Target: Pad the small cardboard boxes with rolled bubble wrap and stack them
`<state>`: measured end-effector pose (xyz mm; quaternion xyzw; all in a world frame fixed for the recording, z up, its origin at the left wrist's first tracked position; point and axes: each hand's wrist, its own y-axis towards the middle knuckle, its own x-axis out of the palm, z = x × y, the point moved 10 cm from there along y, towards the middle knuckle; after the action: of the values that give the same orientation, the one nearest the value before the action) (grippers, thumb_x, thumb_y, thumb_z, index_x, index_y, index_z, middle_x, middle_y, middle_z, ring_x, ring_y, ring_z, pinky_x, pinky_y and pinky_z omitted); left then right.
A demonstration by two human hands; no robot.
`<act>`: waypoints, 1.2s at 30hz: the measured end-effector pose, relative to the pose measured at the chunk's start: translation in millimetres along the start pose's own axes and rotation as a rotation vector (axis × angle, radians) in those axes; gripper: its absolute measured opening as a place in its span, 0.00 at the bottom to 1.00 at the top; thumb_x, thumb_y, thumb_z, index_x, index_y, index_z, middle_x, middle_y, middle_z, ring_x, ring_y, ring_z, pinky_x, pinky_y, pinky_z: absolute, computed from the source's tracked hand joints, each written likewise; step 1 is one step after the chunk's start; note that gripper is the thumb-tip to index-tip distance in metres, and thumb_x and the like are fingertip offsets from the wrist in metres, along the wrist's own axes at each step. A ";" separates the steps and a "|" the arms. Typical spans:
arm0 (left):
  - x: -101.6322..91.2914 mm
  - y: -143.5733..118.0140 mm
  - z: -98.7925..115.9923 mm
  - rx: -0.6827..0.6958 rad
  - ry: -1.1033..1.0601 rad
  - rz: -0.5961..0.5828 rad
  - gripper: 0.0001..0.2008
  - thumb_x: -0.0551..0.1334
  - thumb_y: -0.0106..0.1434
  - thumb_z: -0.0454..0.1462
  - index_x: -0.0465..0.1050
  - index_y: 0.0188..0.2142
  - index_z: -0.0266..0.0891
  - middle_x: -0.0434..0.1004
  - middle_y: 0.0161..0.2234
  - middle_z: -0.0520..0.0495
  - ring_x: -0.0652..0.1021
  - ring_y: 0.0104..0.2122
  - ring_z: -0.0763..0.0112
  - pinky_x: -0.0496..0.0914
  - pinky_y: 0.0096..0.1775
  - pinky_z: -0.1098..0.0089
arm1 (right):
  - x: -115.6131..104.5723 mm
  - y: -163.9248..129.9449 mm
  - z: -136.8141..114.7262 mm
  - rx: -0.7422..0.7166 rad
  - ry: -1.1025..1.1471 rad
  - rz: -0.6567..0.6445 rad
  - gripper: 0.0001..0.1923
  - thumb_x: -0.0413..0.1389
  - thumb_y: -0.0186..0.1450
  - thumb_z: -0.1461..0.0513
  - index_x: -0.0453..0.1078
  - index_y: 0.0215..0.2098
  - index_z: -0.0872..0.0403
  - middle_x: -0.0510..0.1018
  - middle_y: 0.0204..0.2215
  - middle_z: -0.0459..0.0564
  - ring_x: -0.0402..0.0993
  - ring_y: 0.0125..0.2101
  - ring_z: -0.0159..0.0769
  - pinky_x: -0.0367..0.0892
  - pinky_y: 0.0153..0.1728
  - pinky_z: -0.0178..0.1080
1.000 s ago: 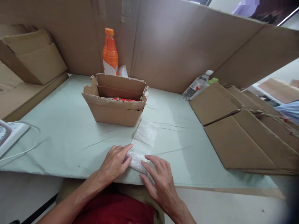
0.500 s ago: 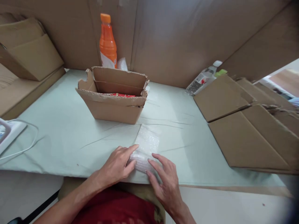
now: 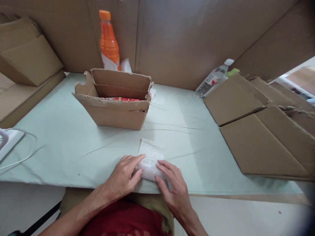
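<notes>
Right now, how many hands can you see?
2: the left hand at the left side of the bubble wrap, and the right hand at its right side.

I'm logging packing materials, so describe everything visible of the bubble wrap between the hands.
The bubble wrap is whitish, translucent and bubbly, apparently plastic. Its near part looks thicker, folded or rolled; its far end lies flat. It rests on the table near the front edge, with the left hand touching its left side and the right hand its right. Any contents can't be made out.
</notes>
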<state>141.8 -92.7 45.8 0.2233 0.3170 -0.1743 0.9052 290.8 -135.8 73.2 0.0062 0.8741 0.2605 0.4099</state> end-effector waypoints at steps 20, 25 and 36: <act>6.0 -9.4 -36.8 -0.496 -0.721 0.201 0.35 0.59 0.61 0.33 0.51 0.67 0.39 0.74 0.41 0.47 0.79 0.37 0.70 0.77 0.41 0.67 | 13.2 10.9 21.8 0.156 0.155 0.027 0.20 0.59 0.67 0.60 0.70 0.57 0.50 0.76 0.57 0.57 0.74 0.56 0.48 0.74 0.53 0.48; -3.8 -2.9 -16.4 -0.294 -0.478 0.106 0.36 0.62 0.57 0.30 0.58 0.65 0.44 0.76 0.43 0.48 0.80 0.40 0.68 0.77 0.45 0.67 | 28.3 24.2 23.3 0.127 0.319 -0.223 0.16 0.59 0.67 0.58 0.71 0.53 0.47 0.84 0.43 0.49 0.83 0.39 0.39 0.78 0.39 0.35; -208.3 41.8 -3.1 0.198 0.507 0.858 0.37 0.62 0.61 0.27 0.55 0.68 0.42 0.73 0.55 0.38 0.70 0.60 0.51 0.67 0.59 0.45 | -51.6 101.8 6.1 -0.136 -0.018 0.081 0.03 0.60 0.67 0.59 0.75 0.40 0.46 0.81 0.38 0.49 0.81 0.37 0.39 0.76 0.36 0.35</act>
<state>5.6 -19.8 191.6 0.4533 0.3885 0.2436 0.7644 308.8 -56.7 153.8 0.0162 0.8497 0.3358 0.4062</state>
